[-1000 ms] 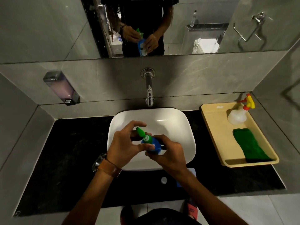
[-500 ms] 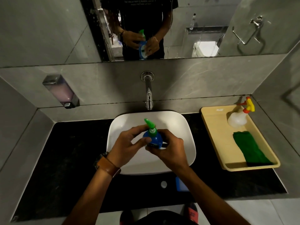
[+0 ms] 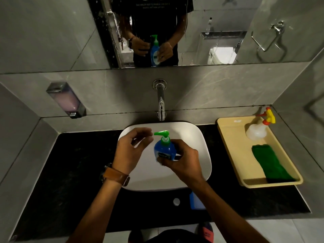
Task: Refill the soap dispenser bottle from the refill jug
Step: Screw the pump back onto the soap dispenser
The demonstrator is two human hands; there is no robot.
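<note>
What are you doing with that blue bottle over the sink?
A person stands at the white sink holding a blue soap bottle upright in the right hand. The left hand is open beside its green pump, fingers close to the nozzle but not gripping it. The pump is on the bottle, so refilling has not started. No refill jug is clearly in sight.

dim, flat indoor light; the white basin [image 3: 192, 137] is brightest, the black counter [image 3: 78, 172] murky. left hand [image 3: 130, 151] motion-blurred; wide-angle bending at edges.
</note>
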